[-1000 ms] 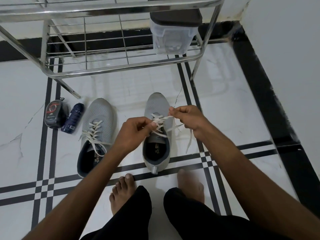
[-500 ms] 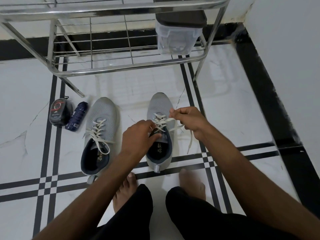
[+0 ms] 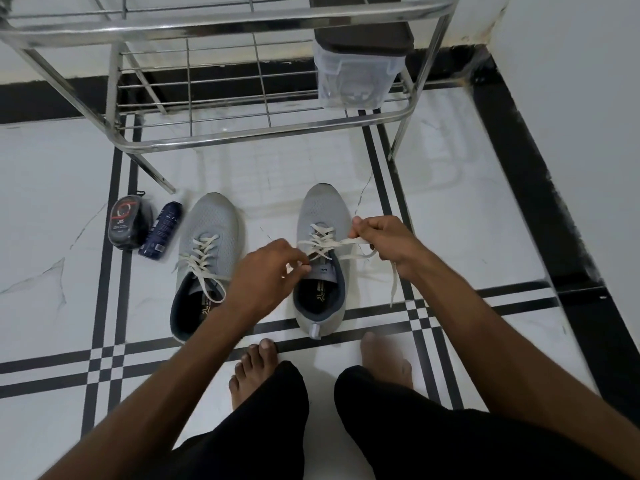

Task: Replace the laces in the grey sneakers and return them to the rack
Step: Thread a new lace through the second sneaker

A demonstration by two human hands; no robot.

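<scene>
Head view: A person crouches barefoot on a white tiled floor (image 3: 467, 209) crossed by black lines, working on the right-hand grey sneaker (image 3: 322, 216), which stands toe-forward just short of a steel rack (image 3: 263, 128). The right hand (image 3: 384, 240) pinches a loop of the cream lace (image 3: 320, 242) at the sneaker's right edge, with one loose end trailing down onto the floor. The left hand (image 3: 265, 275) has its fingers curled at the sneaker's tongue, pinching the lace there. The second grey sneaker (image 3: 213, 223) stands to the left, laced, its ends lying loose over the opening. Further left, a shoe-polish sponge (image 3: 126, 221) and a dark spray can (image 3: 162, 230) lie side by side. A clear lidded box (image 3: 356, 76) sits on the rack's lower shelf.
</scene>
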